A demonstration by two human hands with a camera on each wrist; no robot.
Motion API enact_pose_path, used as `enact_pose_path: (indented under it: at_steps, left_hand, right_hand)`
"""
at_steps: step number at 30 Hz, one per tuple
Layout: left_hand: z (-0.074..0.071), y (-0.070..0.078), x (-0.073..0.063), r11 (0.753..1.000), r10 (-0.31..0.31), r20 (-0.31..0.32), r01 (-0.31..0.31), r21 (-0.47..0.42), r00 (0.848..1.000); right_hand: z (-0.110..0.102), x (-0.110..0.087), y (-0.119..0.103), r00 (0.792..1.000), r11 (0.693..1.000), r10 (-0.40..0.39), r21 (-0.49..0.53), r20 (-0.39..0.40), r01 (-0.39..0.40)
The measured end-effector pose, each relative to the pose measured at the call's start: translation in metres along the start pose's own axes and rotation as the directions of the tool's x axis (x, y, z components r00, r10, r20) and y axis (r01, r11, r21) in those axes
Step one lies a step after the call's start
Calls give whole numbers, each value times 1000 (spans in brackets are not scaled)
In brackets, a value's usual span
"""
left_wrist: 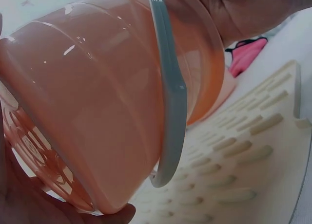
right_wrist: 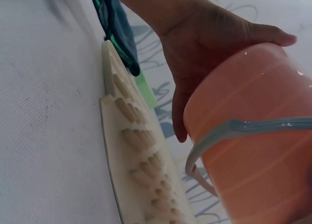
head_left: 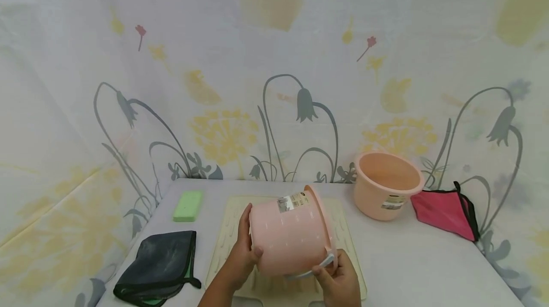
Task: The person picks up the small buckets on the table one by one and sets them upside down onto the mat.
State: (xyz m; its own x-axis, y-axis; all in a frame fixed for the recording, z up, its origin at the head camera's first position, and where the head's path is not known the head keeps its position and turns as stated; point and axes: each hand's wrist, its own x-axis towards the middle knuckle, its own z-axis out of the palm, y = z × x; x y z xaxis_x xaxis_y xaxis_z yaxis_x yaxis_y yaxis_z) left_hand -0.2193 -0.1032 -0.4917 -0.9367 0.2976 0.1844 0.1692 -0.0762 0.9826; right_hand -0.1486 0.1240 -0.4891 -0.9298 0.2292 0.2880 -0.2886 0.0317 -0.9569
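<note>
A glossy pink plastic bucket (head_left: 287,238) is tipped on its side over a cream ribbed washboard (head_left: 223,230), its mouth facing right. My left hand (head_left: 241,261) holds it by the base, thumb on the near side and fingers round the far edge. At the mouth end, my right hand (head_left: 341,281) grips the rim, its thumb beside the end of the grey handle (head_left: 300,276). That handle hangs across the bucket's lower side in the left wrist view. A printed label (head_left: 293,202) shows on the upper side. The right fingers are mostly hidden behind the rim.
Another peach bucket (head_left: 371,197) stands upright at the back right, with a pink black-edged cloth (head_left: 446,211) beside it. At the left lie a light green block (head_left: 188,206) and a folded dark cloth (head_left: 163,257). A patterned curtain (head_left: 274,59) closes off the table's back.
</note>
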Motion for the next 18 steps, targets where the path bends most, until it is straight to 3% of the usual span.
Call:
enact_pose_path:
  at_steps: [6,11,15,18]
  left_hand:
    - [2,4,-5,1000,-23,-63,24,10,998]
    - [4,7,-10,1000,-17,-103,17,-5,995]
    - [5,8,-11,1000,-7,-131,3,-28,991]
    - [5,8,-11,999,-4,-147,-3,-42,989]
  right_hand:
    - [-1,-2,2,999,997,8,74,48,-11]
    - [0,-4,5,999,991,-37,130,38,31]
    - [2,-4,5,998,990,-62,125,20,59]
    - [3,-4,7,995,993,-101,60,5,100]
